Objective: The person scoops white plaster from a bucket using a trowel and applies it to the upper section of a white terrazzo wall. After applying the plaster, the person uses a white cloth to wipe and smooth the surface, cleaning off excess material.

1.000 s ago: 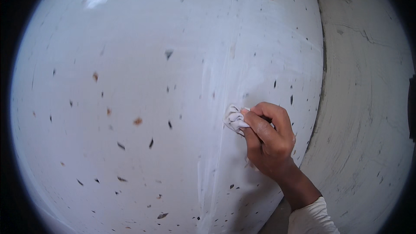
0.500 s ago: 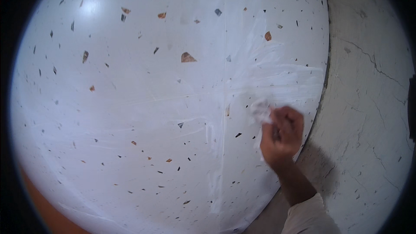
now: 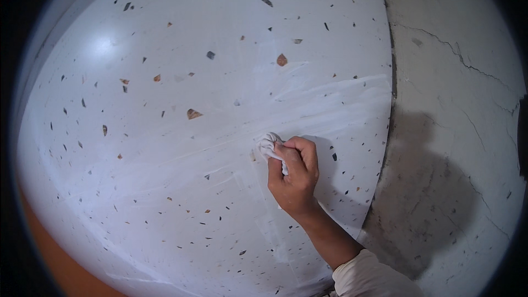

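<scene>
My right hand (image 3: 295, 175) is closed around a crumpled white cloth (image 3: 268, 143), with the thumb and fingers bunching it. The cloth's front end meets the white speckled stone-like surface (image 3: 159, 154), which has brown, grey and black chips in it. Pale smeared streaks (image 3: 335, 99) fan out to the right of the cloth. Fainter whitish lines run left and downward from it. A light-coloured sleeve (image 3: 374, 278) covers my right forearm, which comes in from the lower right. My left hand is out of view.
To the right, past the curved-looking dark edge (image 3: 392, 85), lies a grey, cracked cement surface (image 3: 456, 49) with a dark shadow (image 3: 429, 198) on it. An orange area (image 3: 60, 258) shows at the lower left. A pale border strip (image 3: 47, 44) runs along the upper left.
My right hand has moved left across the speckled surface with the cloth in it. The view has shifted and tilted, so more of the cement side and the upper-left border shows.
</scene>
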